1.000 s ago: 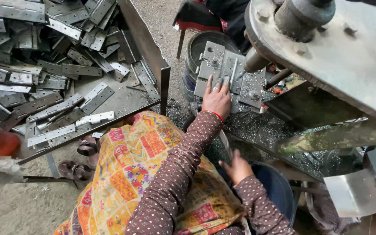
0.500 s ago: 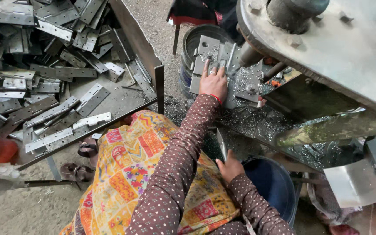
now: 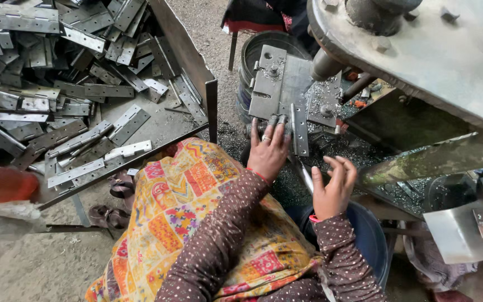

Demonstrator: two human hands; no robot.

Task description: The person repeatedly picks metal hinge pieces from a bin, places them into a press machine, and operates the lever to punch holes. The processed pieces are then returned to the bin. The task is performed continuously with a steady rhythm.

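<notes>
- Looking far left first, I see the metal tray [image 3: 194, 67] heaped with grey hinge plates [image 3: 57, 84], lying every which way, some flat and some overlapping.
- Below the tray's near corner, a pair of dark sandals [image 3: 113, 198] sits on the dusty floor.
- My lap, under the bright patchwork cloth [image 3: 185, 218], fills the middle bottom of the view, with both my dotted brown sleeves reaching forward over it.
- My left hand [image 3: 268, 152] lies palm down, fingers spread and loose, fingertips touching the lower edge of the steel plate jig [image 3: 278, 84] on the machine bed; I am gripping nothing with it.
- A narrow metal strip [image 3: 299, 130] stands along the jig's right side, just beside my left fingers.
- My right hand [image 3: 334, 187] hovers lower and to the right, fingers curled half open, empty as far as I can see, apart from the jig.
- Metal swarf [image 3: 359, 148] lies scattered around the jig and under my right hand.
- Above right, the big round machine head [image 3: 420, 50] hangs over everything.
- Under my right wrist, a dark blue tub [image 3: 373, 240] shows.
</notes>
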